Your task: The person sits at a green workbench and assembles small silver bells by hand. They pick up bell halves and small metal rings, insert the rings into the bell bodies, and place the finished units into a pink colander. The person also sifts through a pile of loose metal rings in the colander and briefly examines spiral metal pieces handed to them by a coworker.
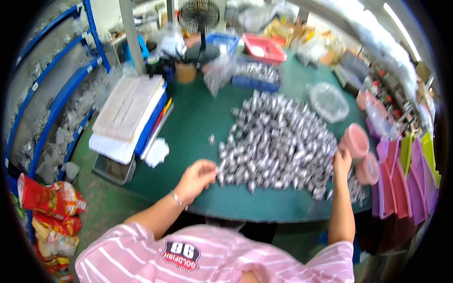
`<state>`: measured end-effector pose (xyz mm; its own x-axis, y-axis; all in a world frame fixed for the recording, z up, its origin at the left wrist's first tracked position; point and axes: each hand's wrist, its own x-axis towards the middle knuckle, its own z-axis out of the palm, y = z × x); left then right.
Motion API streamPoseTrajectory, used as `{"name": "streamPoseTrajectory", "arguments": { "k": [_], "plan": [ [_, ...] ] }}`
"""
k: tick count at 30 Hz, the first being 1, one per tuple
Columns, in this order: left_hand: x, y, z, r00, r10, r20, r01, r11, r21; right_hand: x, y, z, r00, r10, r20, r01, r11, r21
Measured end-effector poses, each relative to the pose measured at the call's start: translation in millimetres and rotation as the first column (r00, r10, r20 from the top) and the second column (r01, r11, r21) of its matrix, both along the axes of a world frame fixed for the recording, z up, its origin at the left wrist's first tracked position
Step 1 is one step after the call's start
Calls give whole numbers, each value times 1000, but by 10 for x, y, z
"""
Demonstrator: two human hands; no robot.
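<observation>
Small silvery metal parts [278, 141] lie in a broad heap on the green table [174, 127], spreading from the middle of its top down toward the near edge. Left hand [193, 181] is at the heap's left side, close to that near edge, with thumb and fingertips drawn together (whether a part sits between them, I cannot tell). Right hand [343, 164] is at the heap's right side, its fingers against or just beside a pink bowl [356, 140]; I cannot tell whether they grip anything. A second pink bowl [367, 169] is next to the first, toward the near right corner, and a small scatter of finer pieces [357, 191] lies below it. One loose part [211, 139] rests apart, left of the heap. Beyond the heap, toward the far edge, are a blue tray [255, 85] of similar parts and a red tray [276, 57]. A clear plastic container [329, 104] lies toward the right edge; stacked papers [127, 106] fill the left edge.
</observation>
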<state>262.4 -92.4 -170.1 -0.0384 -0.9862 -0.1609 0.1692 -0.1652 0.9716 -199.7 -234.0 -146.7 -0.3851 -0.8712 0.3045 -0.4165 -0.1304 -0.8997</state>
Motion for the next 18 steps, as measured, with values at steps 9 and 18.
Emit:
{"name": "streamPoseTrajectory", "arguments": {
  "k": [9, 18],
  "plan": [
    [107, 241, -144, 987, 18, 161, -21, 1000, 18, 2096, 1298, -244, 513, 458, -726, -721, 689, -74],
    [-81, 325, -275, 969, -214, 125, 210, 977, 41, 2343, 1415, -665, 689, 304, -658, -410, 912, -8]
  ]
}}
